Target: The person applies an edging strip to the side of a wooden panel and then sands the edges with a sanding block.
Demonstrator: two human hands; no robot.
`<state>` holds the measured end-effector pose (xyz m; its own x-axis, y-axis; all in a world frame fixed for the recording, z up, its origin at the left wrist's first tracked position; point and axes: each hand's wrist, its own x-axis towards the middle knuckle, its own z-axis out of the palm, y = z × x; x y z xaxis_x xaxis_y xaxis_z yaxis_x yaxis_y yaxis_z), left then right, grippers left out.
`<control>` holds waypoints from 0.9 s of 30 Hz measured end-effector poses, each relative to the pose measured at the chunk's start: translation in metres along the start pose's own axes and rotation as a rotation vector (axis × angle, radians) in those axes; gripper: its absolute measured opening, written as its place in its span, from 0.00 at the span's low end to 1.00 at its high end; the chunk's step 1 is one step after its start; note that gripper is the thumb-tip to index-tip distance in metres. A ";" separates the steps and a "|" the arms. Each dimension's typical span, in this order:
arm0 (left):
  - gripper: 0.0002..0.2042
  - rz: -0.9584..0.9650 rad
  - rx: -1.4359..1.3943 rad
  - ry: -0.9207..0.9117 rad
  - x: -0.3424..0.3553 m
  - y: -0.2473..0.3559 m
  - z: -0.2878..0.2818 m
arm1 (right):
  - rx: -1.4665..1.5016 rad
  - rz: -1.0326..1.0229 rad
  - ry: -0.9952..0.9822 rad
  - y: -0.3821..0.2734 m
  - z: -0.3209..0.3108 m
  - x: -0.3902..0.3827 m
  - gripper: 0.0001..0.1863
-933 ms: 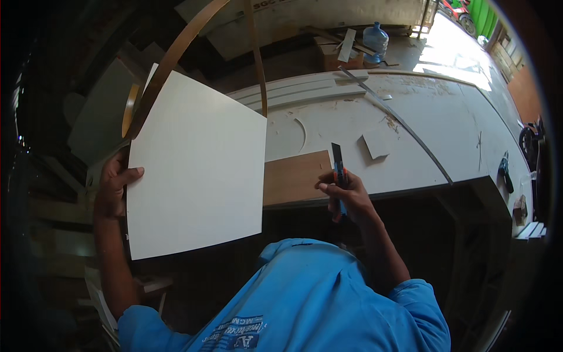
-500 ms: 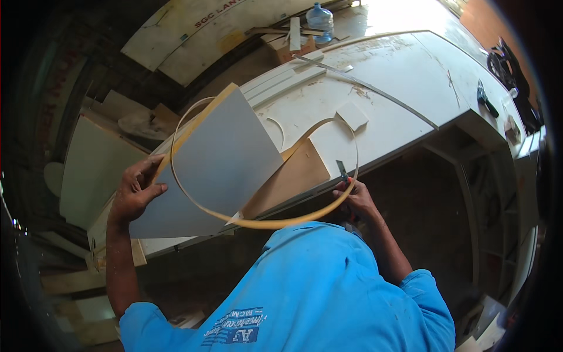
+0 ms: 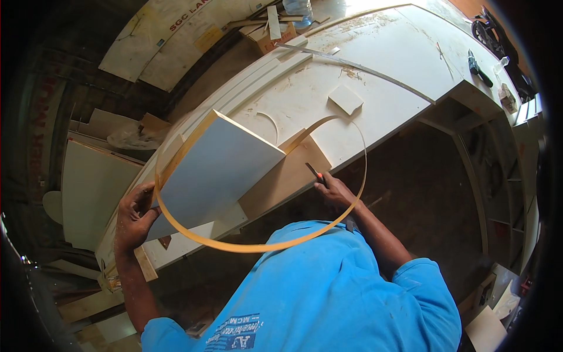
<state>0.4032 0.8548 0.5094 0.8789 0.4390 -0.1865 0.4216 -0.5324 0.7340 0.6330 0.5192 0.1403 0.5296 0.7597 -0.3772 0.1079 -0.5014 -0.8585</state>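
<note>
My left hand grips the left edge of a grey-blue board that stands tilted on the worktable, its thumb on the near side. A thin yellow edging strip curls in a wide loop from the board, round in front of my body and across my right forearm. In my right hand is a cutter knife with a dark blade and an orange-red part, pointing up and left. The blade is apart from the board. Beneath it lies a brown panel beside the grey-blue board.
The long white worktable carries a small white block, a metal straightedge, white strips and a cordless drill. Beyond it stand a cardboard box and a water jug. Boards lean at the left.
The grey-blue board has tipped and shifted lower, with my left hand still on it. My right hand has moved left with the knife, bringing it nearer the board. The strip's loop has widened.
</note>
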 end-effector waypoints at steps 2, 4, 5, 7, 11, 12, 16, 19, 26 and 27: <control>0.22 -0.019 0.026 0.025 0.003 -0.001 0.004 | -0.030 0.015 -0.001 -0.003 0.011 0.019 0.21; 0.21 -0.036 0.052 0.052 0.010 0.005 0.007 | -0.062 0.027 0.000 -0.011 0.019 0.034 0.21; 0.20 -0.085 0.148 0.077 0.016 0.015 0.011 | -0.068 0.022 0.035 -0.014 0.024 0.041 0.21; 0.18 -0.134 0.246 0.097 0.032 0.026 0.023 | -0.070 0.021 0.071 -0.019 0.028 0.054 0.21; 0.16 -0.081 0.255 0.144 0.061 0.037 0.041 | -0.144 0.057 0.094 -0.025 0.035 0.068 0.20; 0.17 -0.084 0.229 0.137 0.066 0.038 0.043 | -0.152 0.041 0.103 -0.027 0.037 0.070 0.20; 0.17 0.047 0.273 0.136 0.087 0.039 0.061 | -0.133 0.076 0.098 -0.031 0.041 0.077 0.20; 0.17 -0.018 0.222 0.197 0.098 0.043 0.072 | -0.133 0.072 0.112 -0.026 0.044 0.085 0.19; 0.13 -0.112 0.224 0.221 0.097 0.042 0.076 | -0.172 0.033 0.109 -0.028 0.056 0.105 0.17; 0.13 -0.112 0.226 0.239 0.097 0.042 0.076 | -0.196 0.022 0.098 -0.024 0.060 0.107 0.16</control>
<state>0.5228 0.8199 0.4725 0.7585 0.6467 -0.0803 0.5750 -0.6062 0.5494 0.6371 0.6372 0.0994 0.6121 0.7084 -0.3515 0.2517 -0.5959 -0.7626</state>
